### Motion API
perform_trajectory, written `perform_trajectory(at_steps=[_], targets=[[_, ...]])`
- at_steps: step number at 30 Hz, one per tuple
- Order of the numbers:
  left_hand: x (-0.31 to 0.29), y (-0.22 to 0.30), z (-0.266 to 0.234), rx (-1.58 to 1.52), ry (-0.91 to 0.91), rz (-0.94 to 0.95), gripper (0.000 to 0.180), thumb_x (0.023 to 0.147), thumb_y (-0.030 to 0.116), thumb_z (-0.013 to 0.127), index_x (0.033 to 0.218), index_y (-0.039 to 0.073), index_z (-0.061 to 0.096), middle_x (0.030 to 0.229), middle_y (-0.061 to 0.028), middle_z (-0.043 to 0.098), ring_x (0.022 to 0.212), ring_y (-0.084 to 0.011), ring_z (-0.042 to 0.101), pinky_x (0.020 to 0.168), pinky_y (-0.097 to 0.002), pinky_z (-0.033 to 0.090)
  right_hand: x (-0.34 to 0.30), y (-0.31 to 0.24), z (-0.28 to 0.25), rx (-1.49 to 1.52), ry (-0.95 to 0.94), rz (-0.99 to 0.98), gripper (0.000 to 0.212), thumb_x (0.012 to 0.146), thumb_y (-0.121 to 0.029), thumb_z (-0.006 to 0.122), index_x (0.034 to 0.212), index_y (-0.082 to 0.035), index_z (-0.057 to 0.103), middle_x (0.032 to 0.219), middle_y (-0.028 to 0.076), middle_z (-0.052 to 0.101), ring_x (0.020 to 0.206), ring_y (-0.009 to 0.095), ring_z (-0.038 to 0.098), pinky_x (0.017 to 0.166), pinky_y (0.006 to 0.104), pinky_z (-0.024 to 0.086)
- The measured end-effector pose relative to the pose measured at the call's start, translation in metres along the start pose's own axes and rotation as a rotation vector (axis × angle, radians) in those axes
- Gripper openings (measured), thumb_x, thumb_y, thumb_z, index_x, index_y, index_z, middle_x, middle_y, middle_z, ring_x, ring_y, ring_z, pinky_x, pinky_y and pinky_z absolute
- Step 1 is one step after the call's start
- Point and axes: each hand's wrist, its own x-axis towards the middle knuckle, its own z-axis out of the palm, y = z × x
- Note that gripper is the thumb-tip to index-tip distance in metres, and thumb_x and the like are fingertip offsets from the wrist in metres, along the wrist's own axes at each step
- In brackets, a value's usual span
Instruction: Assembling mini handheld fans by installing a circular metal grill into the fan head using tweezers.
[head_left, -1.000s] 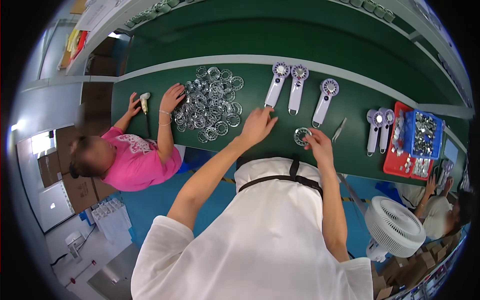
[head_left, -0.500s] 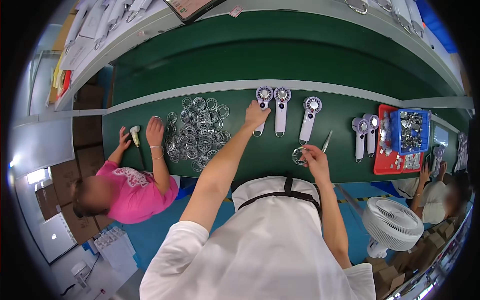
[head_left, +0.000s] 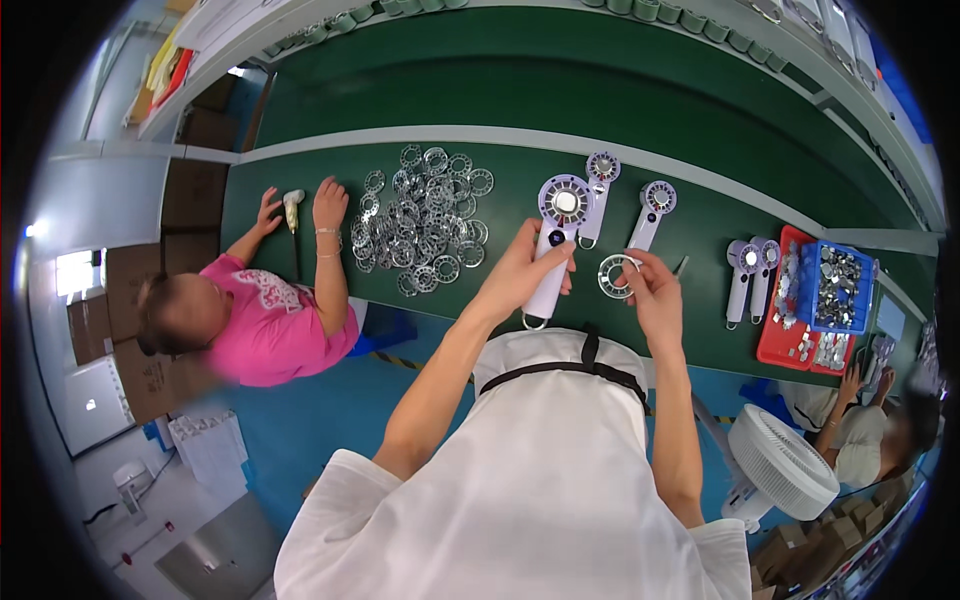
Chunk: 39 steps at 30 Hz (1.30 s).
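Observation:
A lilac handheld fan [head_left: 549,276] is gripped by its handle in my left hand [head_left: 522,264], raised off the table with its round head pointing away from me. Between the fingertips of my right hand [head_left: 655,292] is a shiny clear-and-silver ring [head_left: 613,277], just right of the fan. Beyond them lie two more fans: one fan [head_left: 594,205] partly behind the held one, and another fan [head_left: 645,220] above my right hand. The tip of a slim metal tool [head_left: 682,266], perhaps tweezers, shows beside my right fingers.
Left of me spreads a pile of similar rings [head_left: 425,220] on the green table [head_left: 300,165]. A person in pink [head_left: 275,325] sits there, hands near a small power tool [head_left: 293,205]. Rightward are two fans [head_left: 740,285], a red tray [head_left: 783,343] and a blue bin [head_left: 835,320]. A white floor fan [head_left: 780,460] stands lower right.
My left hand has picked up a fan from the table and brought it nearer me. My right hand still holds the ring, now closer to the fan. The view has shifted.

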Motion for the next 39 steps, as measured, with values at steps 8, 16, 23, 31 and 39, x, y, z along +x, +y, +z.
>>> perform_trajectory(at_steps=[8,16,23,31,39], targets=[[-0.046,0.001,0.013,-0.098,-0.246,-0.008,0.044,0.098,0.015,0.056,0.130,0.000,0.030,0.102,-0.0144,0.063,0.087,-0.0241,0.068,0.080,-0.0363,0.056,-0.031,-0.054,-0.009,0.133,0.091,-0.146,0.028,0.094,-0.013,0.060,0.120,-0.001,0.062,0.082,0.002,0.067,0.072,0.006,0.056,0.063,0.0216,0.043],[-0.058,0.000,0.029,-0.042,-0.350,-0.094,0.043,0.098,0.013,0.054,0.131,0.001,0.029,0.104,-0.0161,0.062,0.089,-0.0261,0.068,0.082,-0.0407,0.058,-0.058,-0.055,-0.022,0.180,0.240,-0.187,0.027,0.094,-0.013,0.061,0.119,0.000,0.062,0.083,0.003,0.069,0.077,0.007,0.060,0.068,0.0221,0.045],[-0.066,0.006,0.036,-0.007,-0.410,-0.052,0.040,0.097,0.012,0.054,0.128,0.001,0.032,0.109,-0.0204,0.061,0.092,-0.0288,0.068,0.081,-0.0421,0.059,-0.069,-0.052,-0.033,0.200,0.318,-0.271,0.028,0.095,-0.012,0.061,0.120,0.000,0.060,0.086,0.004,0.069,0.083,0.008,0.060,0.077,0.0220,0.045],[-0.065,0.012,0.038,0.061,-0.331,-0.061,0.043,0.093,0.018,0.064,0.122,0.000,0.037,0.094,-0.0106,0.063,0.079,-0.0180,0.066,0.073,-0.0323,0.054,-0.099,-0.101,-0.019,0.141,0.241,-0.473,0.021,0.092,-0.004,0.062,0.113,0.001,0.061,0.085,0.005,0.068,0.079,0.009,0.062,0.073,0.0213,0.047],[-0.072,0.016,0.052,0.307,-0.200,0.018,0.061,0.081,0.041,0.077,0.113,0.000,0.045,0.082,-0.0069,0.062,0.064,-0.0100,0.059,0.056,-0.0258,0.048,-0.089,-0.108,-0.008,-0.258,0.204,-0.773,0.018,0.084,0.000,0.068,0.102,0.001,0.067,0.082,0.006,0.064,0.074,0.011,0.059,0.070,0.0238,0.048]])
